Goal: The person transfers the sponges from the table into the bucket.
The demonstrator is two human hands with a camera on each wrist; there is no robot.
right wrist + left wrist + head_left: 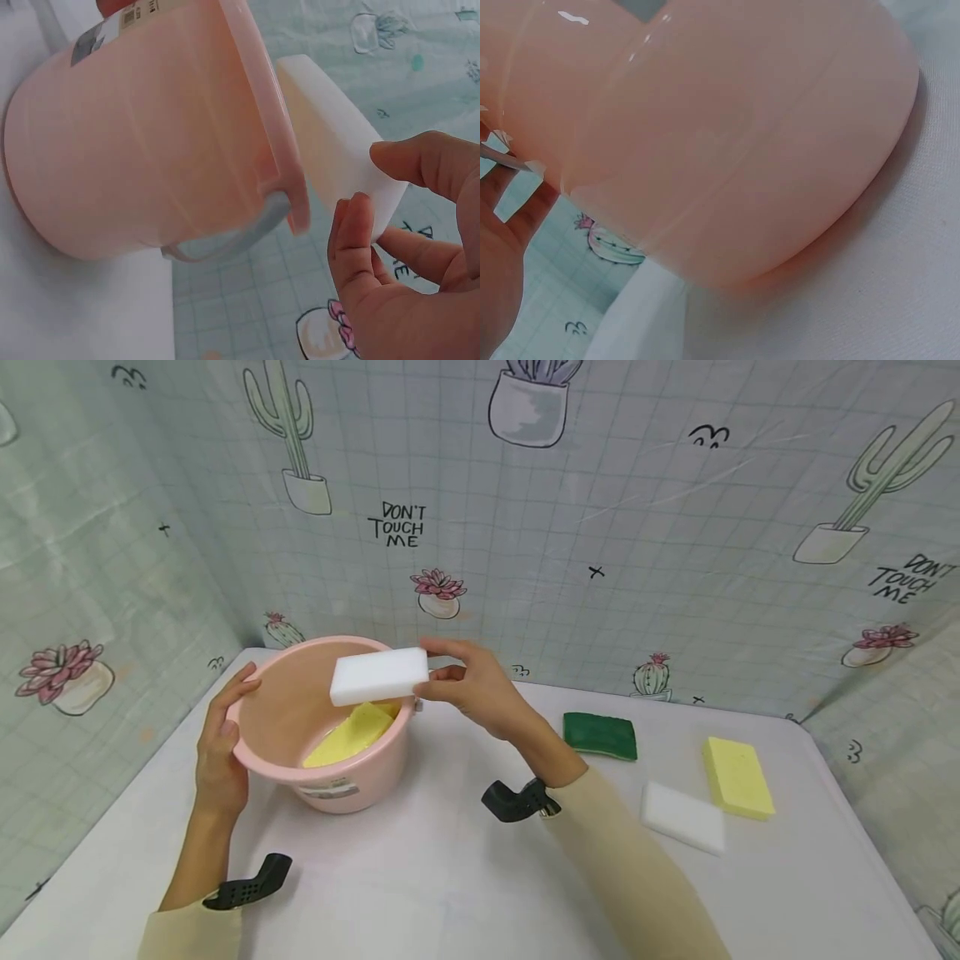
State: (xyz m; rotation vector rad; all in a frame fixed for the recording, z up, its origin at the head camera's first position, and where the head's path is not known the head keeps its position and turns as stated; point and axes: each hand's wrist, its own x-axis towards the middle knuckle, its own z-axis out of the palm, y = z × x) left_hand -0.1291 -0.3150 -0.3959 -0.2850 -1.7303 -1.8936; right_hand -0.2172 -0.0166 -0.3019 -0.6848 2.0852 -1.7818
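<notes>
A pink bucket (378, 774) stands on the table, its open top facing up toward me. My left hand (221, 756) grips its left rim, fingers over the edge; in the left wrist view that hand (502, 262) shows beside the bucket wall. Between thumb and fingers, my right hand (483, 693) pinches one end of a white sponge block (378, 677). The block's far end reaches over the bucket's opening. In the right wrist view the white block (349, 150) overlaps the rim's far side. A yellow sponge (348, 737) lies inside the bucket, partly hidden by the block.
On the table (465, 877) to the right lie a green scouring pad (600, 735), another white sponge block (682, 817) and a yellow sponge block (738, 777). A patterned cloth (525, 527) hangs behind and along the sides. The bucket's grey handle (240, 236) hangs down.
</notes>
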